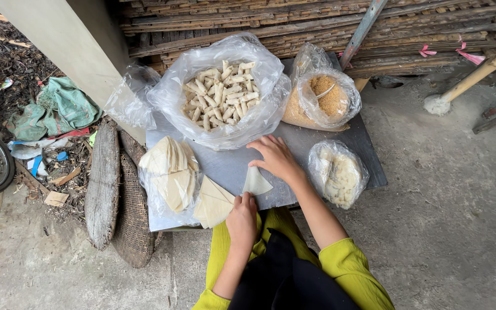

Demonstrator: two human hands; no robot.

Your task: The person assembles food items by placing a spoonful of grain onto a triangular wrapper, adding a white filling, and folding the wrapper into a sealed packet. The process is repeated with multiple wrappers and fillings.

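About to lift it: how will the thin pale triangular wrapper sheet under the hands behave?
The thin pale triangular wrapper sheet looks paper-thin, so probably floppy and very light. It lies flat on the grey board, so likely hard to get under. The right hand presses it; it may tear.

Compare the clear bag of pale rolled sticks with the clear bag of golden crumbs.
The clear plastic bag of pale rolled sticks is larger and gapes wide open; the clear plastic bag of golden crumbs is smaller and narrower at the top. One holds separate finger-shaped rolls, the other loose grains. Both sit on the grey board.
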